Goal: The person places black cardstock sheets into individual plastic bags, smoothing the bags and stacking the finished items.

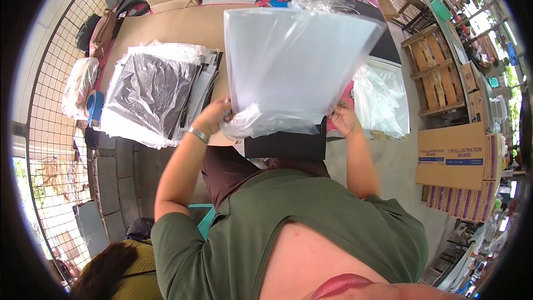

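Observation:
A large clear plastic bag is held up over the brown table, its open end bunched at the bottom. My left hand grips the bag's lower left corner. My right hand holds the lower right edge. A black board pokes out below the bag, between my hands, and seems to sit partly inside it. A metal bracelet is on my left wrist.
A stack of bagged black boards lies left on the table. Loose clear bags lie to the right. Boards and cartons are piled at the back. Cardboard boxes and wooden pallets stand right. A wire fence runs left.

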Demonstrator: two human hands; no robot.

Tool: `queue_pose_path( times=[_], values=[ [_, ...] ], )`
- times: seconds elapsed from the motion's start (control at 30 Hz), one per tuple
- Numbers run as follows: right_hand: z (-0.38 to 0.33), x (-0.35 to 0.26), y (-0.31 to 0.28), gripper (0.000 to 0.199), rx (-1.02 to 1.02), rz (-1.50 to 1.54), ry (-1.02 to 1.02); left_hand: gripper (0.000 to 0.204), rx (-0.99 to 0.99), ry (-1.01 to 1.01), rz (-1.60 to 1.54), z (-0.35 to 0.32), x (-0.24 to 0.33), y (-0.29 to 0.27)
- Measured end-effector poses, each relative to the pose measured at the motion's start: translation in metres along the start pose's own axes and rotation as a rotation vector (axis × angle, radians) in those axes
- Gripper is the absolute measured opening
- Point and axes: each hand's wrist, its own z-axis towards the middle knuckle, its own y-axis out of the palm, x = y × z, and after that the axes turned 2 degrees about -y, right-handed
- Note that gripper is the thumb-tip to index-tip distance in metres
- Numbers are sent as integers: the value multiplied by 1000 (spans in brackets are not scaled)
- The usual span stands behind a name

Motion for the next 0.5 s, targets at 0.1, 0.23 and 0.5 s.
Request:
queue_pose_path(
  times=[0.1, 0.23, 0.5],
  values=[
    [-8, 16, -1, 9, 36, -149, 84, 17, 41, 9, -248, 11, -66, -13],
    [-34, 27, -9, 12, 32, -965, 205, 21, 121, 34, -68, -16, -98, 7],
    [-137, 65, 22, 24, -224, -1095, 289, 32, 125, -129, 77, -116, -137, 20]
  ],
)
